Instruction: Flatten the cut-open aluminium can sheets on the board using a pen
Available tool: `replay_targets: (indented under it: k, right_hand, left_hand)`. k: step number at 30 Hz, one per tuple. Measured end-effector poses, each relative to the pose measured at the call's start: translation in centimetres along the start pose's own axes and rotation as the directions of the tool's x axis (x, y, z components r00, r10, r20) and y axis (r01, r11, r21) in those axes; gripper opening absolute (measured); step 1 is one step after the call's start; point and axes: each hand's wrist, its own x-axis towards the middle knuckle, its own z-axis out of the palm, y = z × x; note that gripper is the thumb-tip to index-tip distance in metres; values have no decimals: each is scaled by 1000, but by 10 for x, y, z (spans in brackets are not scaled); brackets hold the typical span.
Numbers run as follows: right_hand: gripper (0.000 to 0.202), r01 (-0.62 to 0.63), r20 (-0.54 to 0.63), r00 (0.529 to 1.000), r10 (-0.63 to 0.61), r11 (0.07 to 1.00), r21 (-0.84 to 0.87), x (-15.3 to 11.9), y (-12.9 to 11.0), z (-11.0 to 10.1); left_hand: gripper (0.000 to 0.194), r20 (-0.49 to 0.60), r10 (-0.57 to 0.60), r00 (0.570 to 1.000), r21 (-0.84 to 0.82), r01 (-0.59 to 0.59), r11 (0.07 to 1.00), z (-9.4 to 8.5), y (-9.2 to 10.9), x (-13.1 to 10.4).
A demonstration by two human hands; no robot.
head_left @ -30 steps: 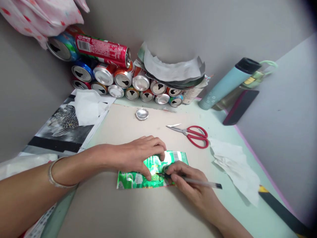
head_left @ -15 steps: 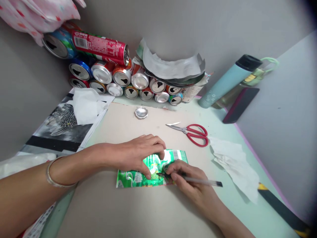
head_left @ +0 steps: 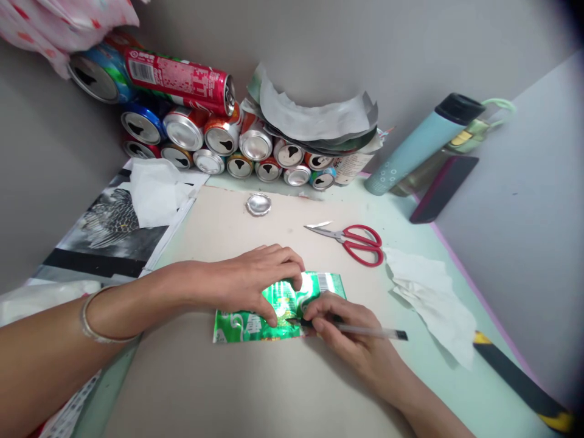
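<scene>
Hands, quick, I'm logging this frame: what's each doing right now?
Left hand: open, fingers on the green sheet.
Right hand: closed on a pen.

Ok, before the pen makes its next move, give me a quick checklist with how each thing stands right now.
1. Left hand steadying the sheet: ok, thumb and fingertips appear to rest on it.
2. Pen gripped in the right hand: ok.
3. Pen tip over the sheet: ok, it points in beside the left thumb.
4. Scissors away from both hands: ok, they lie beyond the sheet.
5. Nothing but the sheet on the board: not ok, the scissors and the metal disc are there too.
6. Pen mark clear to see: cannot tell, glare and fingers get in the way.
</scene>
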Motion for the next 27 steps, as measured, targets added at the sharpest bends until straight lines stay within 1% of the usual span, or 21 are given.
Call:
replay_targets:
  k: [9, 17, 23, 27]
  right_hand:
    - [16, -5, -17, 1000, 5, 1000, 2, -1, 1, 0]
    - [15, 8, -11, 1000, -8, 1000, -17, 1, 1, 1]
    - [15, 27, -7, 1000, -27, 1000, -8, 0, 0, 0]
    - [16, 29, -12, 1000, -29, 1000, 2, 0, 1, 0]
  left_hand:
    - [50, -3, -8, 1000, 5, 8, 1000, -1, 1, 1]
    - [47, -20, 22, 1000, 14, -21, 1000, 1, -2, 0]
    - [52, -15, 24, 1000, 19, -24, 1000, 1, -3, 1]
    - [52, -13, 27, 1000, 29, -27, 999, 2, -4, 2]
